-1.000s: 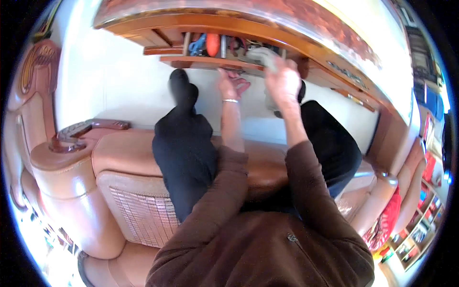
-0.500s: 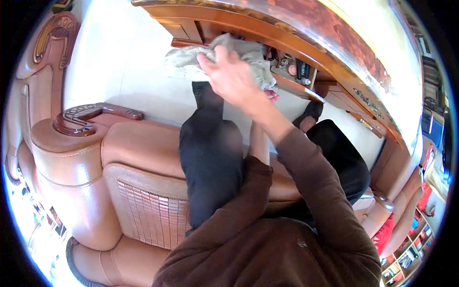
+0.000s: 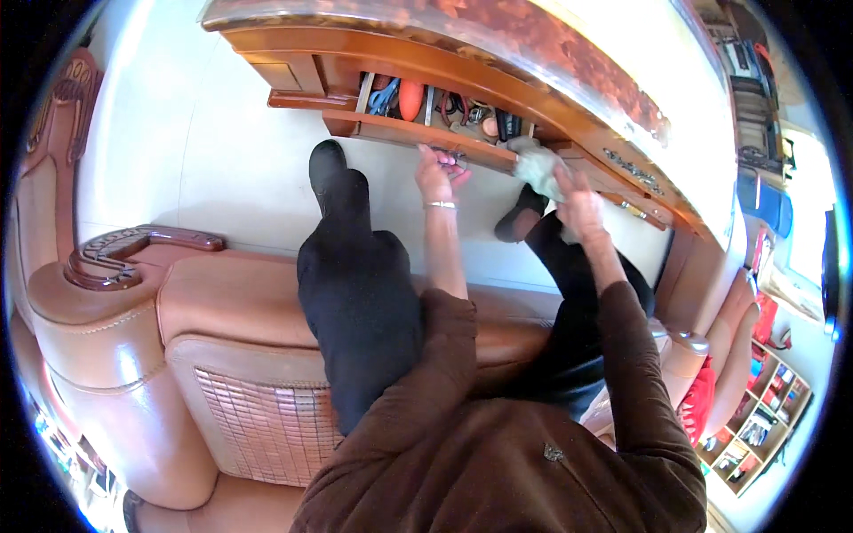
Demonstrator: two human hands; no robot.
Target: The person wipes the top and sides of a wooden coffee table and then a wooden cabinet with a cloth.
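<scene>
My left hand point(image 3: 437, 180), with a bracelet at the wrist, is at the middle of an open wooden drawer point(image 3: 400, 131). Its fingers curl around a small dark metal drawer handle point(image 3: 455, 158), which they partly hide. Bunched in my right hand point(image 3: 580, 211) is a pale grey-green cloth point(image 3: 538, 169), off the drawer's right end. Inside the drawer lie blue-handled scissors point(image 3: 384, 96), an orange-red oval object point(image 3: 410, 99), red-handled pliers point(image 3: 457, 108) and dark items point(image 3: 508, 124) too small to name.
The wooden cabinet point(image 3: 302, 75) with a glossy patterned top point(image 3: 498, 35) stands ahead. I sit on a tan leather sofa point(image 3: 240, 293), my black-shoed feet point(image 3: 328, 160) on the pale floor point(image 3: 222, 160). Shelves point(image 3: 755, 426) stand at the far right.
My right hand and the cloth have swung right, off the drawer, uncovering its contents. My left hand stays at the drawer front. The view has shifted slightly.
</scene>
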